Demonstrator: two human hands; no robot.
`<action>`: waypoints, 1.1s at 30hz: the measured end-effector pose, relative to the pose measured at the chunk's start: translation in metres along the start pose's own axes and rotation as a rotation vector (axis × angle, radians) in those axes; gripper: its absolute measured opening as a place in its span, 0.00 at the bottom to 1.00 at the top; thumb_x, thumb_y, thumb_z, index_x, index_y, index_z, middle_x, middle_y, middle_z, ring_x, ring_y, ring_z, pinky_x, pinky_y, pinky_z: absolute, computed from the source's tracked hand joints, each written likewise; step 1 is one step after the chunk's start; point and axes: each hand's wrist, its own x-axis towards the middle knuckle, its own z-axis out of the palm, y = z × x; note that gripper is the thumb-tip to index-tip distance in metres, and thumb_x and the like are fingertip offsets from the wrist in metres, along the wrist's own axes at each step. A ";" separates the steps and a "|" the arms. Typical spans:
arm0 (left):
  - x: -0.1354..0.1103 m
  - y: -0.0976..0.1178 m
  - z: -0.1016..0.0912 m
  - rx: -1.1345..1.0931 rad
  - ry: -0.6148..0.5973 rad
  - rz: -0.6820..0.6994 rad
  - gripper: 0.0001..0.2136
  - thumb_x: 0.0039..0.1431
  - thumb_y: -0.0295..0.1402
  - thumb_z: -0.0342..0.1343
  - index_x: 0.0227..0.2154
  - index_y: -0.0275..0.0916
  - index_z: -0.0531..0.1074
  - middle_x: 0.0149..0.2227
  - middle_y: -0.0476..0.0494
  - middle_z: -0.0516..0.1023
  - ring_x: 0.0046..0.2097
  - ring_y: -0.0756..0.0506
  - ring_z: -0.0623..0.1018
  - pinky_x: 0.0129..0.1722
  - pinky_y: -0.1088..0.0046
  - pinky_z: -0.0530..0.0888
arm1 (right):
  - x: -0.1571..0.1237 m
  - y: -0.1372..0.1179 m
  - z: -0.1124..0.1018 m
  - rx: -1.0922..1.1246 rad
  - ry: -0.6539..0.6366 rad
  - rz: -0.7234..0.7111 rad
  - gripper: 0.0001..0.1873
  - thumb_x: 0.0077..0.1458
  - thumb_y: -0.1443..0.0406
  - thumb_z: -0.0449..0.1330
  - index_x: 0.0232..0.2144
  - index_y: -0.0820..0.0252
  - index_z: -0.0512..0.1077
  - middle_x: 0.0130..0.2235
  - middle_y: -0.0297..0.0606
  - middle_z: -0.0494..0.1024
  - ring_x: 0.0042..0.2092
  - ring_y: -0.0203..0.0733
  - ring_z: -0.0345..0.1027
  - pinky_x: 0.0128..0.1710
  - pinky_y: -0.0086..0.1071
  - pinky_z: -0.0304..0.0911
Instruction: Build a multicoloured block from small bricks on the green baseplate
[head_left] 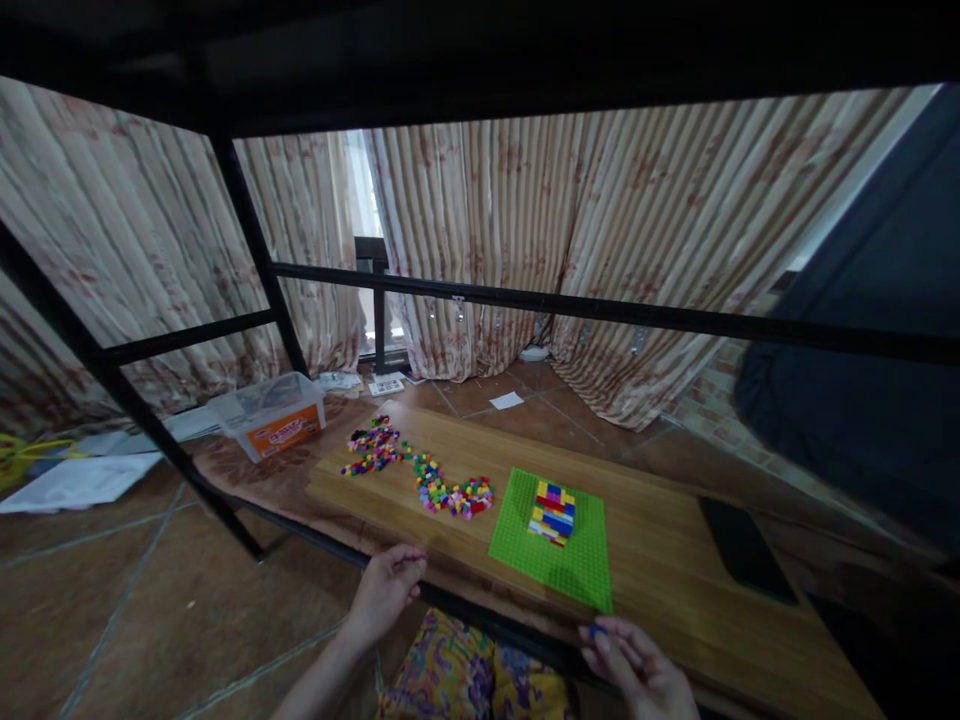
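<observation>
A green baseplate (525, 545) lies on a low wooden table (660, 560), with a small stack of coloured bricks (553, 512) built on it. Loose coloured bricks (420, 470) are scattered in a trail to its left. My left hand (386, 590) rests at the table's near edge, fingers curled against the wood, holding nothing that I can see. My right hand (637, 670) hovers just below the baseplate's near right corner, its fingers pinched on a small blue brick (596, 631).
A clear plastic box (274, 412) with an orange label sits beyond the table's left end. A black phone (746, 550) lies on the table at right. Black metal frame bars (600, 310) cross ahead and overhead. Papers lie on the tiled floor; curtains hang behind.
</observation>
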 end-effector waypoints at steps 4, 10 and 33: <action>0.018 0.004 0.000 0.207 0.037 0.112 0.16 0.45 0.43 0.56 0.31 0.36 0.74 0.20 0.51 0.71 0.23 0.49 0.72 0.23 0.76 0.66 | 0.006 -0.008 0.002 -0.030 0.062 -0.059 0.25 0.31 0.50 0.71 0.29 0.60 0.75 0.32 0.41 0.81 0.39 0.48 0.76 0.39 0.36 0.72; 0.054 0.020 -0.003 0.721 0.102 0.339 0.09 0.56 0.34 0.48 0.32 0.40 0.73 0.30 0.47 0.78 0.34 0.46 0.77 0.34 0.75 0.69 | 0.045 -0.046 0.006 -0.153 0.177 -0.221 0.24 0.38 0.49 0.67 0.36 0.56 0.75 0.35 0.39 0.81 0.39 0.47 0.75 0.42 0.38 0.69; 0.088 0.001 0.013 1.029 0.292 0.380 0.12 0.62 0.36 0.46 0.43 0.44 0.72 0.39 0.48 0.76 0.37 0.48 0.78 0.34 0.77 0.69 | 0.151 -0.056 0.037 -0.076 0.043 -0.229 0.15 0.38 0.54 0.68 0.30 0.54 0.79 0.32 0.35 0.80 0.36 0.43 0.71 0.40 0.35 0.63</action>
